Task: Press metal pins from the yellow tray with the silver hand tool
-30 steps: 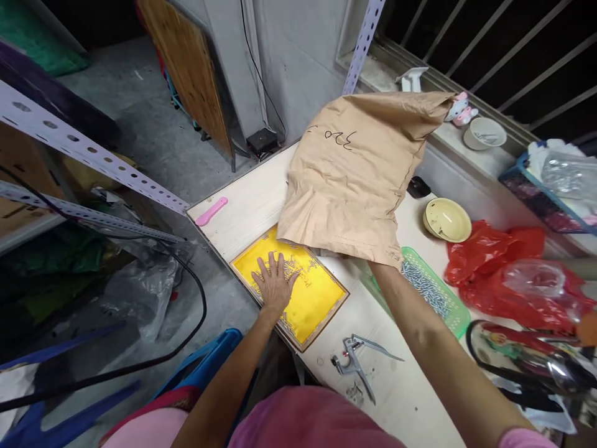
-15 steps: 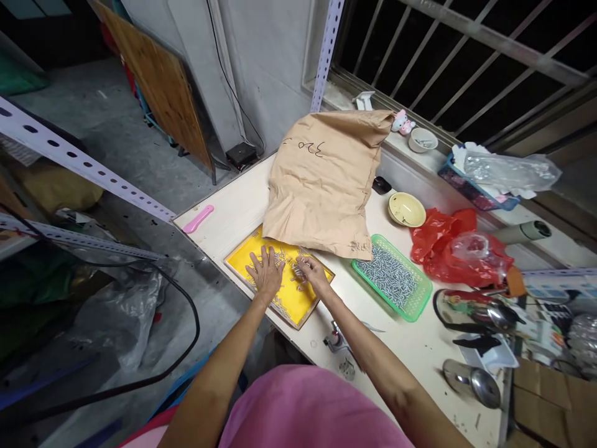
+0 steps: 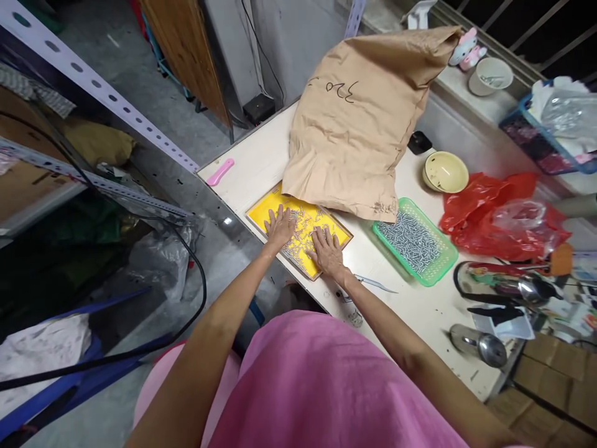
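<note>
Left hand (image 3: 280, 227) and right hand (image 3: 328, 252) lie palm-down on loose metal pins (image 3: 305, 225) in the shallow wood-framed yellow tray (image 3: 258, 214) at the desk's near-left edge. Both grips are splayed flat, clasping nothing, with the pins directly under the palms. A creased paper sack (image 3: 359, 118) overlaps the tray's far side.
</note>
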`<state>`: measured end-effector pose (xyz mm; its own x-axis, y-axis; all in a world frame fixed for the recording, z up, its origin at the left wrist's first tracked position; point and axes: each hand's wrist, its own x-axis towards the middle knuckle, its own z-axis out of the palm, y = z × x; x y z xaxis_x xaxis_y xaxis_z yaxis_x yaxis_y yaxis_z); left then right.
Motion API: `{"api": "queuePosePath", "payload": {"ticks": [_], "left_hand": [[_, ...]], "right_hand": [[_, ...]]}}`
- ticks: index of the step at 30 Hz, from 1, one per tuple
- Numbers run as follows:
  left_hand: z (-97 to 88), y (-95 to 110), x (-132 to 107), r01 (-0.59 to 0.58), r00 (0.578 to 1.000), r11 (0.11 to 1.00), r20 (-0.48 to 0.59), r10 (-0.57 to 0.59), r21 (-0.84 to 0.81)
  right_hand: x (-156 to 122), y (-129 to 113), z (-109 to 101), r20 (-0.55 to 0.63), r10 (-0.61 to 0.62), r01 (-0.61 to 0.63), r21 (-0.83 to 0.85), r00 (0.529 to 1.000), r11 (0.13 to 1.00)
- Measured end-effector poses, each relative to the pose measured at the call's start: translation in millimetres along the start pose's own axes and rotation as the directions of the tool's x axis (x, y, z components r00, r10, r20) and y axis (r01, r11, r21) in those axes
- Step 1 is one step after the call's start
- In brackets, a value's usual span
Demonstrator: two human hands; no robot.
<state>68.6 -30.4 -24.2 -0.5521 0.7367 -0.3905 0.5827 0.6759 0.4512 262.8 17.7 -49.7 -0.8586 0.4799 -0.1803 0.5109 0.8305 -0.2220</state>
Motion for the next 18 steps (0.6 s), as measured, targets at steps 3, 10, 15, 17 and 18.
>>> {"api": "queuePosePath", "payload": {"ticks": [3,10,15,17,18], "left_hand": [[-2.1,-5,-10,-0.086,0.996,0.994,-0.002,0.087,0.065],[-9.4,-15,-27,-0.227,0.965,0.948,-0.082,0.25,0.225],[-0.7,4,-32,-0.449,0.884,0.875,-0.054,0.465,0.181],[7.9,17,-32,-0.499,0.862,0.852,-0.01,0.507,0.156],[12.2,24,-31,-0.504,0.86,0.849,0.007,0.51,0.158]], "right_hand": [[-9,-2,-1,0.006,-0.067,0.066,0.029,0.998,0.997],[-28,-12,-22,-0.095,0.004,0.019,0.242,0.996,0.97],[-69,-16,-27,-0.163,0.157,-0.081,0.398,0.974,0.914],[-91,-15,-24,-0.18,0.246,-0.136,0.47,0.953,0.872],[-102,-14,-21,-0.182,0.287,-0.162,0.504,0.94,0.848]]}}
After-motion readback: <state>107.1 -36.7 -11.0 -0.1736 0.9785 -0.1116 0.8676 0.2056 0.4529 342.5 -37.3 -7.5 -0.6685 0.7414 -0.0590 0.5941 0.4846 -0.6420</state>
